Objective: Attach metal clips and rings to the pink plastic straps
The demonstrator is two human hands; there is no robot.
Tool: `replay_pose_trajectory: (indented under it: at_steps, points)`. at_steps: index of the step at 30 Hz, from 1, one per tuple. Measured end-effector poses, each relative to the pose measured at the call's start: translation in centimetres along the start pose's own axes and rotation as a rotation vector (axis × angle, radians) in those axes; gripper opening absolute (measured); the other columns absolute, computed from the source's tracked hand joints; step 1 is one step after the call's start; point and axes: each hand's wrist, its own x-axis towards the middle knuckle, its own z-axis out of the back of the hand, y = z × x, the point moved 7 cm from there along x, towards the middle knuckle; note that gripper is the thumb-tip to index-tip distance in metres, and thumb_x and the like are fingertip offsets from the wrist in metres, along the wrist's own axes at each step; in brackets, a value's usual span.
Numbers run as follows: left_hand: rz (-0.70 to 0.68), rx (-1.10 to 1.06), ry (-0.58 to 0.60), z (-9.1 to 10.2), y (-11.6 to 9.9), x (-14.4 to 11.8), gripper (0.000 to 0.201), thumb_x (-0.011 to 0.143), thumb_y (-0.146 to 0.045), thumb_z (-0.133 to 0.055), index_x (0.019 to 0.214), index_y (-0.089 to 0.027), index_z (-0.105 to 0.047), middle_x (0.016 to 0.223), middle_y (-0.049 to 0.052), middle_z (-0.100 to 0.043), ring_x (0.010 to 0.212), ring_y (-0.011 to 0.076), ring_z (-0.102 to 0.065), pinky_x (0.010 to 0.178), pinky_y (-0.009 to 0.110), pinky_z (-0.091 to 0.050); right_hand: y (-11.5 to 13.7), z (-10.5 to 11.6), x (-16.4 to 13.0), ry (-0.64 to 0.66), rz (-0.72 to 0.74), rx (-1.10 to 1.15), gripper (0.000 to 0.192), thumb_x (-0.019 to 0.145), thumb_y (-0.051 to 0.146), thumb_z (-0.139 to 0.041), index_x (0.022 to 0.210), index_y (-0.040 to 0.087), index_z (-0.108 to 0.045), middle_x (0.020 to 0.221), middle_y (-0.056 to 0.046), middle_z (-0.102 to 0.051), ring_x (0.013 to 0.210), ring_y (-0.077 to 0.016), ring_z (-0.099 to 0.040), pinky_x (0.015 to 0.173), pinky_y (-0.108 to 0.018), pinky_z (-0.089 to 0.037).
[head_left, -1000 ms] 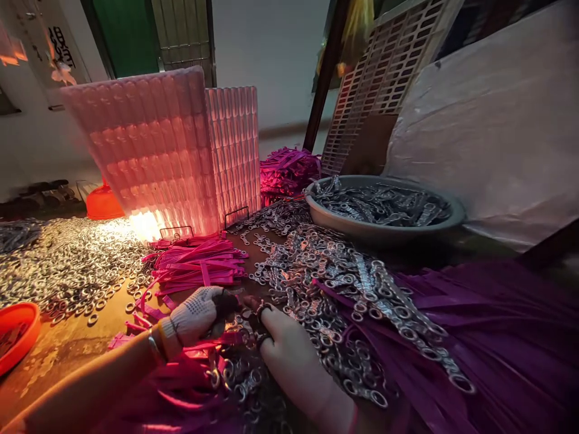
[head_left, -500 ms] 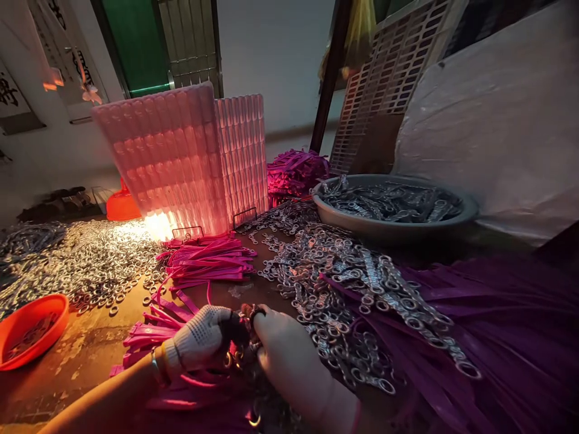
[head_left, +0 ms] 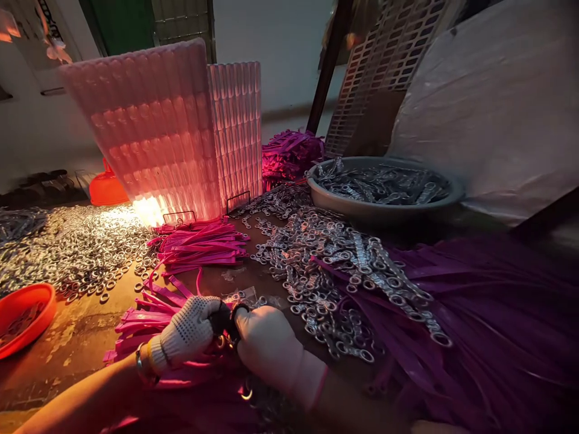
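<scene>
Both my gloved hands, left hand [head_left: 187,331] and right hand [head_left: 266,343], pinching one metal ring [head_left: 233,314] over the pink straps [head_left: 149,313].

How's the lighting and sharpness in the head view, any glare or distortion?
Head view: warm glare blown out at the foot of the ribbed pink panel; strong magenta cast; the purple straps sink into shadow at right. Wide-angle bending at the edges. Left hand and right hand are slightly soft, and what they pinch is unclear.
</scene>
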Motion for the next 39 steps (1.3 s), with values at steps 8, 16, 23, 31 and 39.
replay_pose_trajectory:
  at_steps: [8, 16, 23, 31, 39]
  points:
    - [0.021, 0.182, -0.004, 7.0, 1.8, -0.9, 0.024, 0.086, -0.031, -0.056, 0.091, -0.017, -0.075, 0.082, 0.005, -0.073, 0.074, 0.0156, -0.062, 0.068, 0.022, -0.047, -1.1, 1.0, 0.1, 0.030, -0.065, 0.006, 0.020, 0.078, 0.013, -0.051, 0.093, 0.014, -0.064, 0.082, -0.012, -0.072, 0.078, -0.0235, -0.067, 0.062, -0.031, -0.036]
    - [0.242, -0.238, -0.244, 6.8, 7.5, -1.2, 0.033, 0.085, -0.036, -0.061, 0.106, -0.013, -0.070, 0.057, 0.000, -0.063, 0.039, 0.0069, -0.043, 0.037, 0.017, -0.031, -12.8, 0.6, 2.8, 0.046, -0.432, -0.155, 0.022, 0.085, 0.018, -0.052, 0.099, 0.014, -0.068, 0.100, -0.015, -0.071, 0.094, -0.0251, -0.067, 0.073, -0.030, -0.043]
    - [0.554, -1.192, 0.001, 1.9, 5.9, 0.3, 0.039, 0.094, -0.037, -0.049, 0.110, -0.004, -0.064, 0.089, 0.016, -0.072, 0.049, 0.0101, -0.060, 0.036, 0.016, -0.038, -16.4, -2.3, 4.1, 0.072, -0.547, -0.223, 0.023, 0.081, 0.009, -0.053, 0.097, 0.006, -0.069, 0.094, -0.023, -0.071, 0.091, -0.0319, -0.068, 0.070, -0.034, -0.044]
    - [0.415, -1.012, 0.020, 1.2, 4.3, -0.5, 0.032, 0.080, -0.017, -0.062, 0.111, -0.010, -0.064, 0.088, 0.012, -0.072, 0.050, 0.0084, -0.059, 0.038, 0.015, -0.037, -15.1, -0.9, 3.7, -0.056, -0.479, -0.061, 0.027, 0.079, 0.008, -0.047, 0.097, 0.008, -0.068, 0.104, -0.022, -0.069, 0.103, -0.0303, -0.061, 0.078, -0.033, -0.045]
    - [0.319, -0.661, 0.020, 0.9, 2.6, -0.3, 0.036, 0.085, -0.047, -0.063, 0.075, -0.013, -0.059, 0.045, -0.001, -0.055, 0.030, 0.0041, -0.034, 0.031, 0.017, -0.019, -4.9, -0.8, 1.6, -0.131, -0.072, 0.764, 0.045, 0.076, 0.007, -0.041, 0.114, 0.019, -0.062, 0.104, -0.007, -0.071, 0.094, -0.0190, -0.064, 0.084, -0.029, -0.049]
